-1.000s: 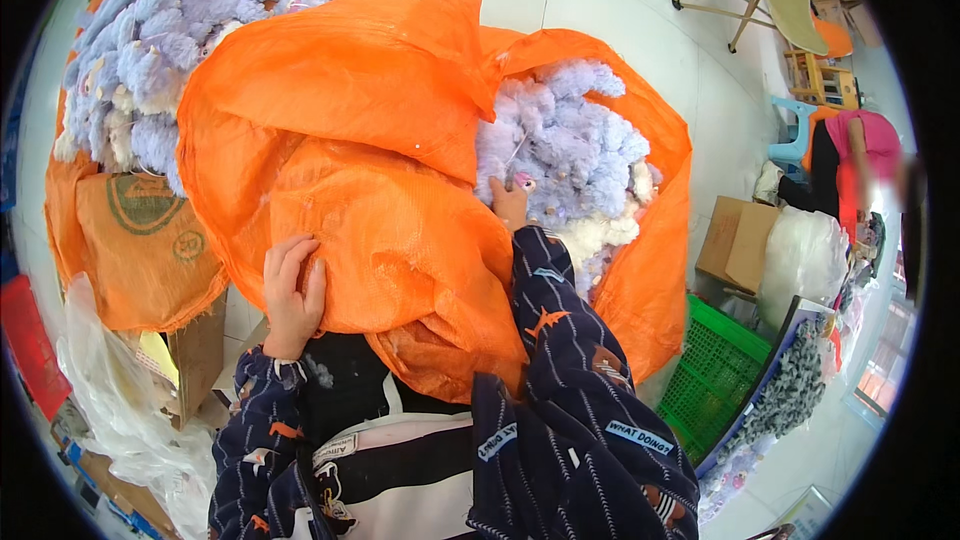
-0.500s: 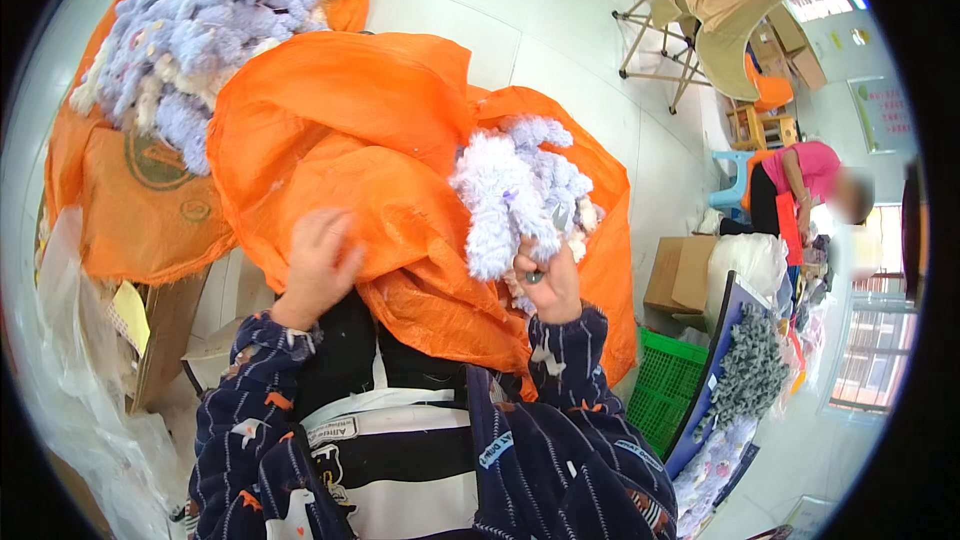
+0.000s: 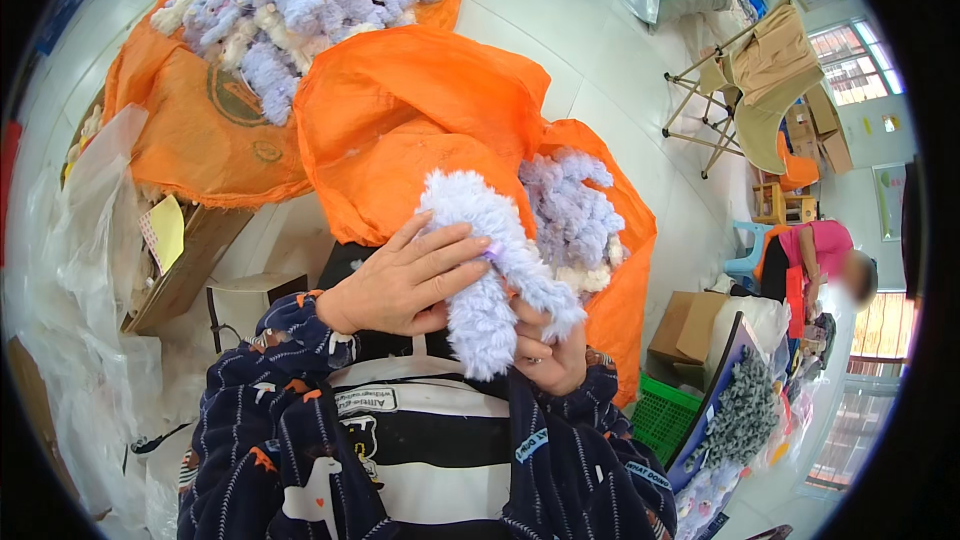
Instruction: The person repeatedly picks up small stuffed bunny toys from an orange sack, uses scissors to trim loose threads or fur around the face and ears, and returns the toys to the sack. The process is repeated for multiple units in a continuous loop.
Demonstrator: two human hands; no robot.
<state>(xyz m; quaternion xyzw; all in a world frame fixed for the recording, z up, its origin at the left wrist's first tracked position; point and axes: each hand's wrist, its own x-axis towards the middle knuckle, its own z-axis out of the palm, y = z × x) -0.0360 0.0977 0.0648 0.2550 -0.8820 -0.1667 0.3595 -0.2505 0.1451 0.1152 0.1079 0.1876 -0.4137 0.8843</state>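
Note:
A fluffy pale lilac plush toy (image 3: 480,315), limp and with a small purple ribbon-like spot, lies across my lap between my hands. My left hand (image 3: 410,275) rests on its upper left side, fingers stretched out flat over the fur. At its lower right, my right hand (image 3: 548,352) is closed round a limb, partly hidden by fur. A small metal glint shows at the right fingers; what it belongs to is hidden. Just beyond, more lilac plush pieces (image 3: 575,205) lie in the mouth of an orange woven sack (image 3: 420,90) spread over my knees.
A big heap of lilac plush pieces (image 3: 300,0) lies on another orange sack (image 3: 190,145) at the far left. Clear plastic sheeting (image 3: 80,290) hangs at left. To the right are a green crate (image 3: 662,415), a cardboard box (image 3: 688,328), a folding chair (image 3: 765,80) and a seated person (image 3: 815,255).
My right hand has drawn one plush toy from the pile toward my lap. My left hand has moved right from the sack onto it. The head view has shifted.

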